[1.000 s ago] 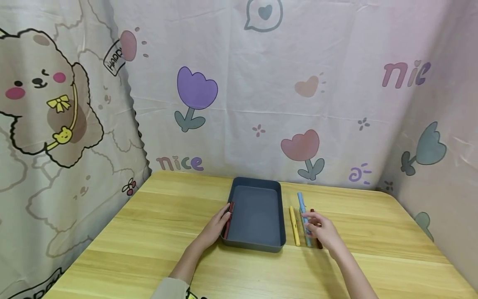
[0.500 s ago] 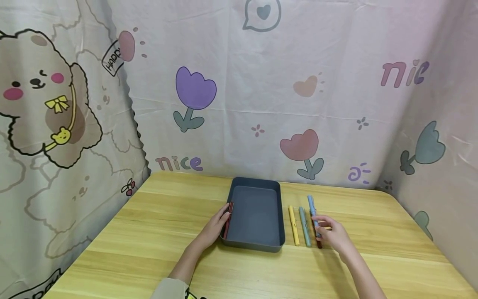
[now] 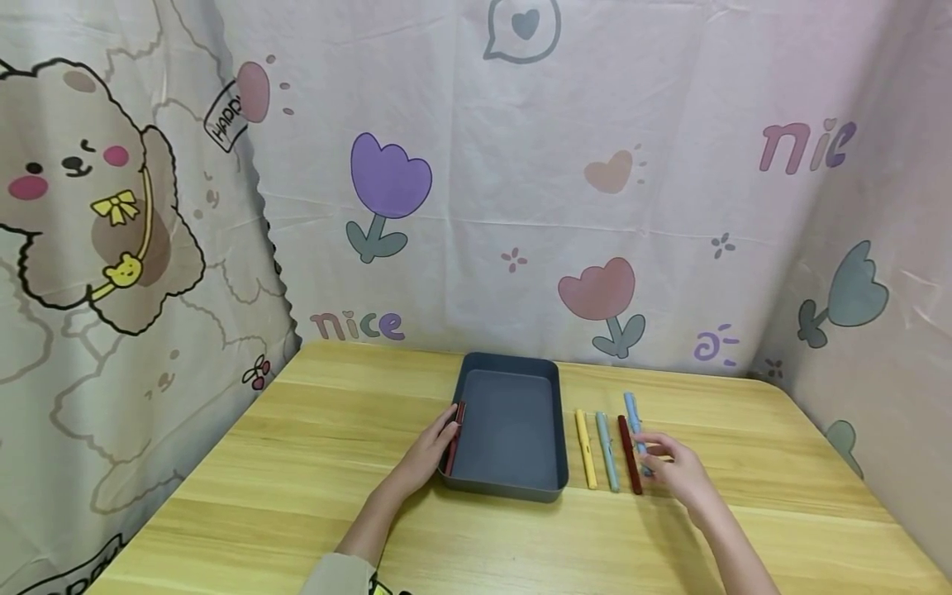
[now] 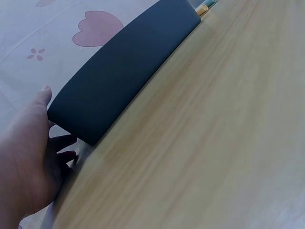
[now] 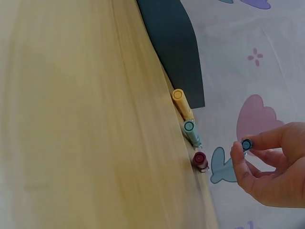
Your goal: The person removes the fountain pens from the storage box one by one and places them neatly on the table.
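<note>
In the head view, my left hand [image 3: 427, 454] holds the left wall of a dark grey rectangular tray [image 3: 513, 489]; its thumb lies at the rim. A dark red pen [image 3: 453, 450] lies inside along that wall. My right hand [image 3: 675, 471] pinches a light blue pen [image 3: 633, 413] between thumb and fingers. The right wrist view has this blue pen [image 5: 246, 145] end-on, raised off the table. Left of it, a yellow pen [image 3: 586, 450], a teal pen [image 3: 607, 453] and another dark red pen [image 3: 630, 456] lie side by side on the table.
The wooden table [image 3: 297, 463] carries the tray and pens. Printed cloth [image 3: 476, 198] hangs behind the table's back edge and along both sides. The pen row lies just right of the tray.
My right hand has carried the blue pen rightward, from above the teal pen, over the dark red pen, to its right side. The left hand and tray have stayed put.
</note>
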Motion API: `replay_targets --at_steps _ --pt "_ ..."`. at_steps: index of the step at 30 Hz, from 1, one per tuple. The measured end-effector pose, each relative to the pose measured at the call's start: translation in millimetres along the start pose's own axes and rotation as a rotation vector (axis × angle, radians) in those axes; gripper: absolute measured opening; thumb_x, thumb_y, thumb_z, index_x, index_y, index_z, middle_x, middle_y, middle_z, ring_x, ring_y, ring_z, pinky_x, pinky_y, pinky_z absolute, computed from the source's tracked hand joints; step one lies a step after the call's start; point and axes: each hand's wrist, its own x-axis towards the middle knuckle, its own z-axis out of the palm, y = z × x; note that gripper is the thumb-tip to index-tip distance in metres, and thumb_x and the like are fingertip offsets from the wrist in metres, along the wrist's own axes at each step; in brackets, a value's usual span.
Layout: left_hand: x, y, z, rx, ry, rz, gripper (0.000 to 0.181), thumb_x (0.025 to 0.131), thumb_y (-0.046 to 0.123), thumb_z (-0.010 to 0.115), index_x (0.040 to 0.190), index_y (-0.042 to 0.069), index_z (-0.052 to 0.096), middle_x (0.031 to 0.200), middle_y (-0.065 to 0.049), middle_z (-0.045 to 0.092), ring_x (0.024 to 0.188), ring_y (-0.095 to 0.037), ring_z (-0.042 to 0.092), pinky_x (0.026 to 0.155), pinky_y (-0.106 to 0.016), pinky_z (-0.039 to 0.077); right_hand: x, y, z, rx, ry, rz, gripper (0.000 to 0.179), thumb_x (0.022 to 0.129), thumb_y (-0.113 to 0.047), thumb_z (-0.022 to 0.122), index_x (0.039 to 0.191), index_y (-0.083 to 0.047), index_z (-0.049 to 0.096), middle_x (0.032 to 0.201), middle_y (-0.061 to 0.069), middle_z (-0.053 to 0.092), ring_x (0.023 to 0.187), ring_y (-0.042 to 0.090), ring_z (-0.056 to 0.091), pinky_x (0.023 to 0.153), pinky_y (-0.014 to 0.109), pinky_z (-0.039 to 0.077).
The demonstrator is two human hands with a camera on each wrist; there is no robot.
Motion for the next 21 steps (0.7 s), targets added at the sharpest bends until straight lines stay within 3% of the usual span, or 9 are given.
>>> replay_targets --at_steps 21 --pt "-0.1 1.9 0.6 -0.008 0.003 -0.030 0.049 0.101 0.029 0.034 0.146 0.008 0.026 0.141 -0.020 0.033 0.128 -0.037 0.030 0.101 -0.055 0.021 0.4 18.3 -17.0 0.015 -0.029 0.036 0.035 0.092 0.002 0.048 0.125 0.015 0.043 0.102 0.022 0.051 0.083 0.023 0.055 0.069 0.031 0.052"
